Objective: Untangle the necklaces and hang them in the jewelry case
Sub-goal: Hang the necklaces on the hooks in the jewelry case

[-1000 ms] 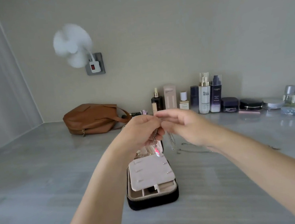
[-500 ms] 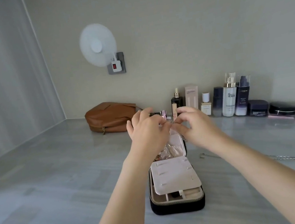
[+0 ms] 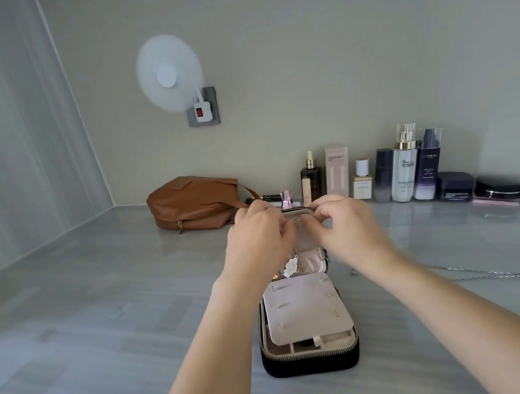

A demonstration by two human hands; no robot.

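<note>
Grey surface (image 3: 72, 334): both hands' fingers (image 3: 288, 226) pinch a necklace (image 3: 296, 220) at the case (image 3: 311, 359) lid; tugging could retangle it.

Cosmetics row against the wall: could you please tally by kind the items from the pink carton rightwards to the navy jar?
Pink carton: 1
Bottles: 4
Navy jar: 1
Total: 6

Single head-worn wide-angle view, looking forward and slightly down across the surface (image 3: 70, 318) toward the wall (image 3: 333, 57); both forearms enter from the lower frame, case (image 3: 311, 359) close at centre.
</note>
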